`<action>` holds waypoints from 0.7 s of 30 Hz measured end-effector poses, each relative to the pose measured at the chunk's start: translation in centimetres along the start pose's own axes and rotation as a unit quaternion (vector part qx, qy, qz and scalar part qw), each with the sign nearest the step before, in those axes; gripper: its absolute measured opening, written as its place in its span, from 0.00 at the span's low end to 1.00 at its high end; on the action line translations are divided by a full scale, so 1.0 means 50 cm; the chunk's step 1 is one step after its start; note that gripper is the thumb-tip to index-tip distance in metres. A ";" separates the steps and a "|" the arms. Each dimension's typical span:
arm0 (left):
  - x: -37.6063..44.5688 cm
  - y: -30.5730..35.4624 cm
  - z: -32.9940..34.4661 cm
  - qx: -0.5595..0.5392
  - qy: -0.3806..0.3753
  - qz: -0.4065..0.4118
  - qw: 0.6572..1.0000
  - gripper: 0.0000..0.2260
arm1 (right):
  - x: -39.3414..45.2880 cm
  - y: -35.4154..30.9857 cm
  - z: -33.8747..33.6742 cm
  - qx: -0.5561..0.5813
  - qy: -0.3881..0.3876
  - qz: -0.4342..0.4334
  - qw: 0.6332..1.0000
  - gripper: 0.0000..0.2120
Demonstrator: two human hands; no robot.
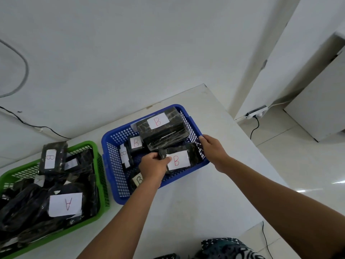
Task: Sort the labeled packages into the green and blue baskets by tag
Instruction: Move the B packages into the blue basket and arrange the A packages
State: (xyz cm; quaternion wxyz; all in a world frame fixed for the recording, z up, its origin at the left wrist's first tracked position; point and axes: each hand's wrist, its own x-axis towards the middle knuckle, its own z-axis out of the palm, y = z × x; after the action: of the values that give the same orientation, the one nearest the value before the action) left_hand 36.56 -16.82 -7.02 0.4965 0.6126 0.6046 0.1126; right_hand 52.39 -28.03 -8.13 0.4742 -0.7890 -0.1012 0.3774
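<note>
At the far left we see the green basket (97, 165) on the white table (214, 193), packed with black-wrapped packages. The nearest one carries a large white tag marked A (65, 204); a smaller package marked B (53, 157) leans upright against the basket's far rim, and the tags between them are too creased for us to read with any certainty.

Just to the right, close beside it, stands the blue basket (112, 139). Inside lie several B-tagged packages — a big one (162, 128) at the far end, small ones (135, 143) along the left, and one (139, 179) at the near edge partly hidden behind a wrist.

Our left hand (154, 165) reaches into the blue basket with its fingers curled round the dark left end of a package tagged with a red B (179, 159), which lies against the basket's right wall.

Further right, our right hand (212, 148) grips the blue basket's right rim — fingers hooked over the edge, thumb outside.

On the floor at the far right sits a white power strip (256, 113) with a black cable running from it.
</note>
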 end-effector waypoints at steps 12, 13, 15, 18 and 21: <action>-0.029 -0.003 0.051 0.059 0.016 0.047 0.997 0.11 | 0.004 0.011 0.014 0.032 -0.009 0.015 0.999 0.15; -0.029 -0.003 0.046 0.056 0.016 0.049 0.997 0.11 | 0.002 0.009 0.014 0.029 -0.006 0.013 0.999 0.15; -0.026 -0.002 0.028 0.053 0.023 0.060 0.997 0.14 | -0.001 0.006 0.015 0.017 -0.003 0.012 1.000 0.15; -0.016 -0.005 -0.013 0.086 0.029 0.112 0.990 0.21 | -0.011 0.001 0.016 -0.036 0.006 -0.003 0.999 0.16; 0.005 -0.009 -0.086 0.154 0.051 0.210 0.964 0.20 | -0.031 -0.019 0.022 -0.136 0.066 -0.090 0.984 0.21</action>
State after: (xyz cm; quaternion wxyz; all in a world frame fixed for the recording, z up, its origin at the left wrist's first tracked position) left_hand 33.16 -14.67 -5.43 0.3302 0.7882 0.4969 0.1509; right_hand 50.75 -27.60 -6.84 0.4002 -0.8571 -0.1904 0.2627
